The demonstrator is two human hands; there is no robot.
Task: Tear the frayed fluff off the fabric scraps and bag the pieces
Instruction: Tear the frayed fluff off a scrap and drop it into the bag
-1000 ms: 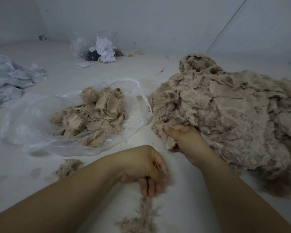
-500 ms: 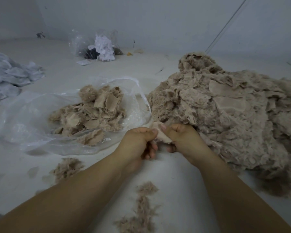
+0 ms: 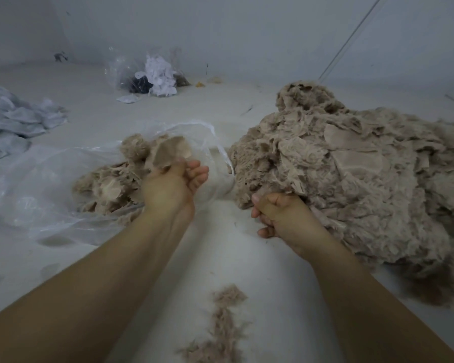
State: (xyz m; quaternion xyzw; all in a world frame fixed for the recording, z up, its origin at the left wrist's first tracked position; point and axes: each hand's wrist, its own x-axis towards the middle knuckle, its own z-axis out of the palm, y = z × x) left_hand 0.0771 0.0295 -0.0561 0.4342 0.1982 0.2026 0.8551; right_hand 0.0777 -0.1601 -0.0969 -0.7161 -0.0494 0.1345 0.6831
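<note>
Scrap (image 3: pixel 172 153) pinched in left hand (image 3: pixel 173 186), over open bag (image 3: pixel 37 184).

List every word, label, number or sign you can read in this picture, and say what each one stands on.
None: no readable text shows anywhere.
The clear plastic bag is unprinted.
The beige scrap pile carries no labels.
The far bag of white scraps shows no lettering that can be made out.

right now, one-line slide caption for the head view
Left hand holds a trimmed scrap over the clear bag while the right hand reaches into the scrap pile.
</note>
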